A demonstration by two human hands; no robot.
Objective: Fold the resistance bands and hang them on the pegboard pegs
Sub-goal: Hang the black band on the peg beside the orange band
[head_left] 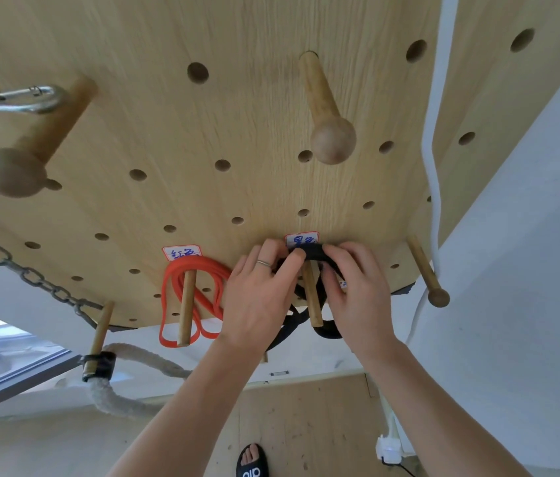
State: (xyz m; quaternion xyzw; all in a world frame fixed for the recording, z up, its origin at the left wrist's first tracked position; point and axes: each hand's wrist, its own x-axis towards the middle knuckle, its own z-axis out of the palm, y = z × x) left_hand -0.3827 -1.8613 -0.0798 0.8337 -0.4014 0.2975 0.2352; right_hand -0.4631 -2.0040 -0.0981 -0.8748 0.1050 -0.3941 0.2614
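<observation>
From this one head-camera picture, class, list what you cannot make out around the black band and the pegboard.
- Black band: the left hand and right hand cover most of it, so its folds are hidden.
- Labels above the red band: handwriting too small to read; fingers cover part of the black band's label.
- Carabiner and chain: cut off by the left edge.
- Rope: its far end runs behind the left forearm.

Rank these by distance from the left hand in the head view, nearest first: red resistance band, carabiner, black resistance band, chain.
1. black resistance band: gripped by the left hand.
2. red resistance band: hanging just left.
3. chain: farther left.
4. carabiner: upper left.
</observation>
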